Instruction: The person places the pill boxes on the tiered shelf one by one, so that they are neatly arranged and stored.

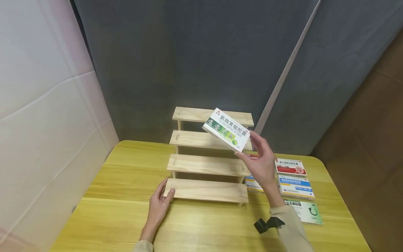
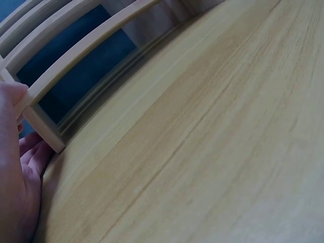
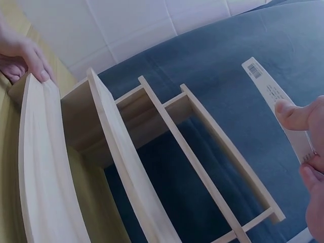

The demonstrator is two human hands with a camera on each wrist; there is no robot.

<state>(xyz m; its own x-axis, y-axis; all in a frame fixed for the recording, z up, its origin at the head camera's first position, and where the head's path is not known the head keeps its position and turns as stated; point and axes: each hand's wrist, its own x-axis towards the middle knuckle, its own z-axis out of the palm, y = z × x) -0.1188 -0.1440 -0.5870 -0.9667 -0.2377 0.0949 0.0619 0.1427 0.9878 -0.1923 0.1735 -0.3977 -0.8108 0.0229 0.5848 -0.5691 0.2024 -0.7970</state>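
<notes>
Right grip [image 1: 262, 161] pinches white-green box [image 1: 227, 130] by one end, aloft, clear of stepped wooden rack [image 1: 207, 165]; left grip [image 1: 160, 205] holds left end of lowest step [image 1: 206, 191]. Off-centre pinch could let box pivot; slack left hold could let rack skid.

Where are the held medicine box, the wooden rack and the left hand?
Held medicine box [image 1: 226, 131], head view: its printed face.
Wooden rack [image 1: 207, 165], head view: third board from top.
Left hand [image 1: 159, 207], head view: its back.
</notes>
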